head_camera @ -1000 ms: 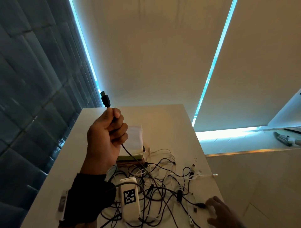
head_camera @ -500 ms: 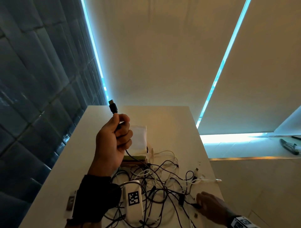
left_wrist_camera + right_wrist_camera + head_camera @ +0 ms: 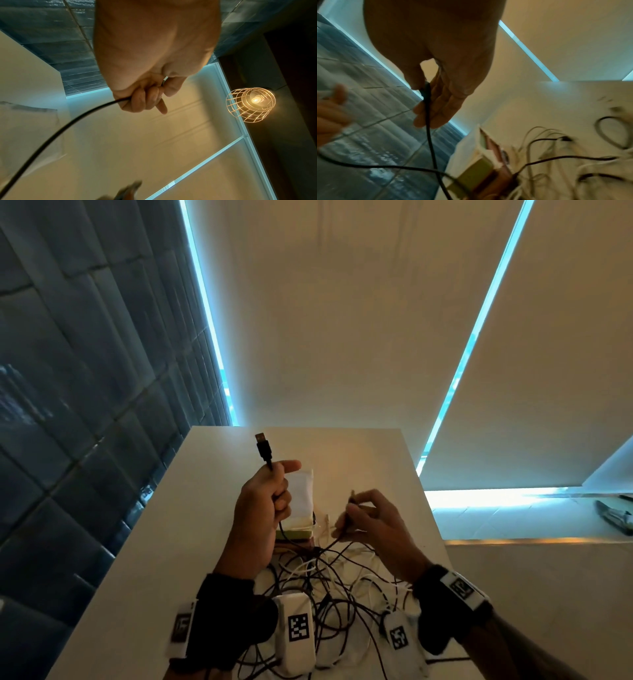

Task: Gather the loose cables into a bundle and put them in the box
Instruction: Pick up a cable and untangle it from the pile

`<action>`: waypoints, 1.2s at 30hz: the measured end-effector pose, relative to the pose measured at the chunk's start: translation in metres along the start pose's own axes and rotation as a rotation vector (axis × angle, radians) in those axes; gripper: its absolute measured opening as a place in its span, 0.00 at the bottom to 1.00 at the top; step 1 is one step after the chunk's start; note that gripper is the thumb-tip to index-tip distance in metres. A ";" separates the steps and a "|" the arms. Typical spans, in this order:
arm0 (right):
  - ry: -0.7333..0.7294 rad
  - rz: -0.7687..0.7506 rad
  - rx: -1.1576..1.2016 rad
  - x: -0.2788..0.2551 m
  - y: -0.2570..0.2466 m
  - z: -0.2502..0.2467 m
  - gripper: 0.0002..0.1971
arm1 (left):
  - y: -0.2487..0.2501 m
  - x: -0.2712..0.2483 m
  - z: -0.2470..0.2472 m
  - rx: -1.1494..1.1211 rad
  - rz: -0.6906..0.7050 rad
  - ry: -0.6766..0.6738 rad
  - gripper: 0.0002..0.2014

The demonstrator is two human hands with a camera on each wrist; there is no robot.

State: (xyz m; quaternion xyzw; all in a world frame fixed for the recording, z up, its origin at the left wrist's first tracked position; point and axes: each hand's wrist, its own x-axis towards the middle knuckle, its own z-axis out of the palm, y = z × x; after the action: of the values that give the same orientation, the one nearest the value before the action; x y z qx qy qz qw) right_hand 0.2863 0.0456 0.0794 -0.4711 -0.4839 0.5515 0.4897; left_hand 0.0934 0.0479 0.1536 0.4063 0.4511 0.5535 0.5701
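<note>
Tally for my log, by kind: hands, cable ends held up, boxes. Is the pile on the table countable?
Hands: 2 (left hand, right hand)
Cable ends held up: 2 (USB cable in left hand, dark cable in right hand)
Box: 1
Pile: black and white cables, too tangled to count
Total: 5

A home-like room: tiled wall [image 3: 85,392], roller blinds [image 3: 342,313], caged pendant lamp [image 3: 250,104].

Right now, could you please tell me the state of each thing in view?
Left hand: grips the black USB cable, plug up.
Right hand: pinches a thin dark cable end, raised.
Tangled black and white cables: loose on the white table.
Small cardboard box: beyond the pile; contents unclear.
</note>
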 end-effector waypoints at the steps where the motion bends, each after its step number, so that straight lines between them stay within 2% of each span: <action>1: -0.004 -0.012 0.029 0.002 -0.005 0.011 0.07 | -0.002 -0.001 0.000 0.056 -0.004 0.003 0.15; 4: -0.042 -0.055 0.105 0.006 -0.020 0.040 0.11 | -0.007 -0.003 -0.001 0.196 -0.030 -0.005 0.14; 7: -0.094 -0.100 0.135 0.005 -0.033 0.061 0.15 | -0.008 -0.006 -0.003 0.296 -0.062 -0.069 0.16; 10: -0.125 -0.121 0.142 0.003 -0.037 0.070 0.18 | -0.006 -0.008 -0.008 0.299 -0.079 -0.096 0.17; 15: -0.237 -0.060 0.107 -0.003 -0.019 0.067 0.14 | 0.000 -0.002 -0.019 0.188 -0.001 -0.016 0.17; 17: -0.228 -0.077 0.075 -0.006 -0.013 0.067 0.13 | 0.000 -0.002 -0.020 0.145 0.016 -0.009 0.17; 21: -0.182 -0.166 0.096 -0.003 -0.017 0.077 0.10 | -0.004 -0.006 -0.015 0.266 0.031 -0.041 0.17; 24: -0.196 -0.201 0.108 0.002 -0.023 0.083 0.11 | -0.006 -0.006 -0.013 0.320 0.028 0.013 0.20; 28: -0.248 -0.201 0.087 0.006 -0.021 0.085 0.11 | 0.005 -0.002 -0.015 0.228 0.089 0.097 0.23; 32: -0.249 -0.153 -0.017 0.012 -0.006 0.085 0.11 | 0.023 0.001 -0.018 -0.055 0.146 0.064 0.22; 36: -0.226 -0.139 -0.171 0.022 0.013 0.086 0.12 | 0.041 0.005 -0.024 -0.141 0.198 0.002 0.20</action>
State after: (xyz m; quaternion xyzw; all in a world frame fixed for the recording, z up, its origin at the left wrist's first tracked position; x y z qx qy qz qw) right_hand 0.1984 0.0609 0.0732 -0.4114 -0.6127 0.5226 0.4270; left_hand 0.0595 0.0540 0.1865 0.4074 0.3694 0.6377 0.5394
